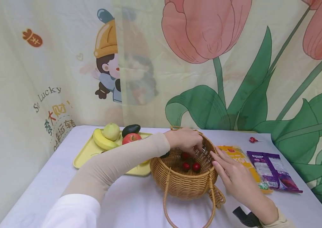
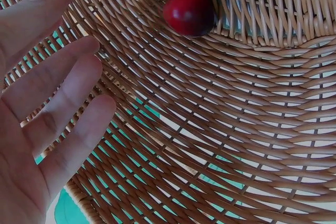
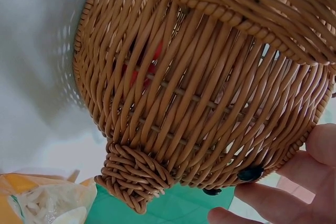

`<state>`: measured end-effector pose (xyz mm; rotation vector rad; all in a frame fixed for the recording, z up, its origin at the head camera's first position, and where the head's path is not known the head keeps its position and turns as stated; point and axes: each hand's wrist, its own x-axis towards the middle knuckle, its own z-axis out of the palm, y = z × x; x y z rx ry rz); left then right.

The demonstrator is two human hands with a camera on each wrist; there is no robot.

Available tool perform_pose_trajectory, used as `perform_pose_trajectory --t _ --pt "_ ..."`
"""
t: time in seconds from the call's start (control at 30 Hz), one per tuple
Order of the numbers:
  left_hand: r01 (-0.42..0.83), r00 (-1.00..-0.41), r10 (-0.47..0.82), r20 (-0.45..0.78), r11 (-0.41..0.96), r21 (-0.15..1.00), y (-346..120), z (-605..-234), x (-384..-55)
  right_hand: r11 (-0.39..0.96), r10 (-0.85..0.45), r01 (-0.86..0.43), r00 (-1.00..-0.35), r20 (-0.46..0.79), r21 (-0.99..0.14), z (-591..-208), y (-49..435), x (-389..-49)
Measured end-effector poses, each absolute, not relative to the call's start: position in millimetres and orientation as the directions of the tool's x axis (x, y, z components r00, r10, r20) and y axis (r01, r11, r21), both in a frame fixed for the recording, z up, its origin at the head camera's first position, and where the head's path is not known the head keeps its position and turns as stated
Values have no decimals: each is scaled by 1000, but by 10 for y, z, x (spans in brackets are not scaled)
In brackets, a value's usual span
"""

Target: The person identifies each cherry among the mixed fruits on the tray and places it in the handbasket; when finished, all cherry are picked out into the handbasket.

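Note:
A round wicker basket (image 1: pixel 183 186) stands at the middle of the table, its handle hanging down toward the near side. Inside lie small dark-red cherries, one cherry (image 1: pixel 196 167) beside another cherry (image 1: pixel 185 167), with a third further back. My left hand (image 1: pixel 183 141) reaches over the rim into the basket; in the left wrist view its fingers are extended and hold nothing, apart from a cherry (image 2: pixel 189 12) with a green stem. At the basket's right side, my right hand (image 1: pixel 236 172) rests its nearly straight fingertips (image 3: pixel 262 195) by the rim, near black beads (image 3: pixel 250 173).
Left of the basket, a yellow tray (image 1: pixel 84 158) carries a banana (image 1: pixel 102 142), a round pale-green fruit (image 1: pixel 111 131), a dark oval fruit (image 1: pixel 131 129) and a red apple (image 1: pixel 131 138). To the right lie an orange packet (image 1: pixel 239 155), purple packets (image 1: pixel 275 171) and a small red item (image 1: pixel 253 139).

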<state>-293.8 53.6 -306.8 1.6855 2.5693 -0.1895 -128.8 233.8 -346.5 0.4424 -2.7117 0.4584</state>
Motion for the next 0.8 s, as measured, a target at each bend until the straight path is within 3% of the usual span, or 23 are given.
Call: perform_pose_trajectory --t 0.37,0.8 --pt "928 -373 922 -104 369 -59 549 -3024 -2934 899 -242 -358 -887 394 -254 -3453 2340 -1287" --pt "931 -343 932 -116 353 86 487 -2824 -2852 898 -249 -365 -882 400 -246 -3464 2350 -1282"
